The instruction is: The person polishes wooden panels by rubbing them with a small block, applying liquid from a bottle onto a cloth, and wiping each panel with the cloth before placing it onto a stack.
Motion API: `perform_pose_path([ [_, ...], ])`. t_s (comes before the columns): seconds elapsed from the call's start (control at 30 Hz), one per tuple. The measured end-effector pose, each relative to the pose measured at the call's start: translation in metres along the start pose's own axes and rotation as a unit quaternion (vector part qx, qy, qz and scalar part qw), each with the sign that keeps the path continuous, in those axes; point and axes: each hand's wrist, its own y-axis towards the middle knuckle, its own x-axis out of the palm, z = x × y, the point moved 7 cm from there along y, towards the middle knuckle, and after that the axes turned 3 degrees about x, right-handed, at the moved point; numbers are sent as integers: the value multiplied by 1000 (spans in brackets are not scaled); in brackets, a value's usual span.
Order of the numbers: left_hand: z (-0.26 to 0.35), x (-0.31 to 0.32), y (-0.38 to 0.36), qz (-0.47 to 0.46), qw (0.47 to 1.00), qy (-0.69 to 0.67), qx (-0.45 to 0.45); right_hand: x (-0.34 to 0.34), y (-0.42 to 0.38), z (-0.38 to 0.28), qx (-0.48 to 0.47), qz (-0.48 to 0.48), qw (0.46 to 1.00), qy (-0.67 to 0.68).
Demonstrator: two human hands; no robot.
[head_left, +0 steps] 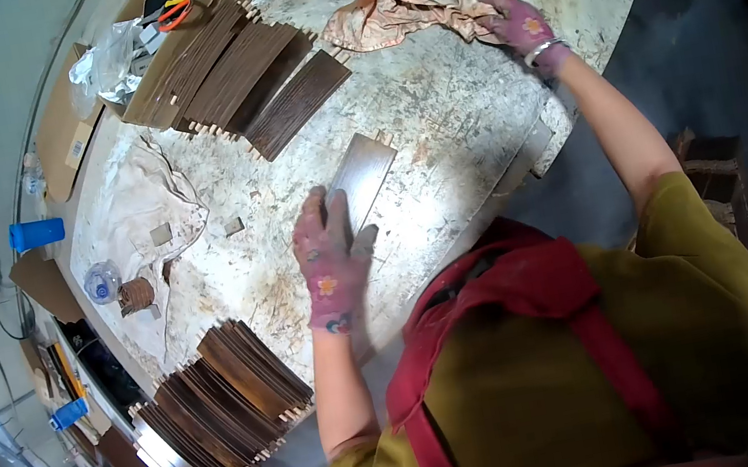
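Note:
My left hand (328, 256), in a stained pink glove with a flower print, rests at the near end of a flat brown wooden slat (365, 179). Its fingers are stretched and spread, with the thumb apart; part of the slat is hidden under them. Small pale dowel pegs stick out of the slat's far end. At the upper right, my right hand (519, 23), gloved alike, has its fingers closed on the edge of a crumpled, stained rag (401, 11). The rag spreads leftward over the table from that hand.
Dark slats with pegs stand stacked at the back (218, 71) and near left (231, 381). A box edge (141, 109) holds scissors (177, 11) and plastic. White cloth (142, 208), a lidded jar (102, 282) and small blocks lie left. The worktable (443, 113) ends at right.

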Motion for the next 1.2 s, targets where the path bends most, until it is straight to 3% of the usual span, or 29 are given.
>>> perform_pose_path([
  [0.03,3,-10,4,6,1000,-19,-20,-14,-6,-7,20,-14,999,29],
  [0.07,-8,-13,7,24,999,-30,-26,-32,-21,-20,25,-28,988,149],
  [0.1,-21,-17,12,44,998,-43,-31,-48,-30,-32,5,-66,985,158],
  [0.17,-11,-26,37,88,965,-244,-39,-80,-43,-48,-40,-132,976,166],
  [0.23,44,-25,79,118,959,-252,59,-86,-60,-64,-71,-161,961,214],
  [0.3,93,17,116,86,906,-410,63,-83,-74,-76,-18,-234,939,252],
  [0.37,138,62,140,-73,813,-578,1,-91,-79,-94,-103,-295,874,372],
  [0.4,131,76,149,-82,821,-564,-9,-92,-74,-84,-128,-304,856,399],
  [0.43,125,79,159,-92,829,-551,-18,-104,-69,-69,-120,-284,870,386],
  [0.5,143,57,166,-42,876,-479,34,-130,-65,-37,-99,-241,896,359],
  [0.53,145,45,173,-30,884,-456,98,-134,-60,-11,-31,-225,935,272],
  [0.57,148,32,172,-102,914,-391,-30,-138,-57,6,-126,-187,952,208],
  [0.6,159,11,166,-104,906,-405,-64,-141,-64,7,-188,-195,957,106],
  [0.67,171,-12,178,-34,873,-486,9,-143,-72,-2,-267,-148,951,57],
  [0.7,182,-20,185,-25,845,-531,63,-147,-71,-2,-287,-140,930,179],
  [0.73,174,-2,193,-130,897,-423,2,-161,-74,-24,-269,-159,916,252],
  [0.77,208,1,203,-88,940,-213,253,-156,-69,-33,-278,-116,920,249],
  [0.8,238,-2,198,-120,904,-297,283,-151,-65,-42,-285,-72,924,244],
  [0.83,223,3,212,-75,887,-281,358,-145,-62,-51,-291,-28,926,239],
  [0.87,253,-7,203,-110,803,-515,279,-131,-55,-47,-231,-121,939,225],
  [0.9,266,-38,194,-79,861,-454,216,-117,-55,-47,-232,-160,928,244],
  [0.93,264,-47,198,-65,881,-417,215,-101,-56,-47,-231,-199,916,262],
  [0.97,248,-55,201,-43,900,-381,208,-97,-59,-45,-293,-178,892,295],
  [1.0,225,-61,206,-18,917,-346,199,-113,-69,-41,-128,-289,894,317],
  [1.03,202,-65,212,3,932,-310,188,-119,-61,-37,-142,-272,899,312],
  [1.1,152,-52,237,-82,903,-386,168,-126,-44,-21,-166,-237,906,308],
  [1.13,134,-43,245,-124,883,-423,158,-159,-61,-28,-89,-212,869,438],
  [1.2,132,-47,245,-37,962,-113,245,-194,-53,-26,-85,-95,837,532],
])
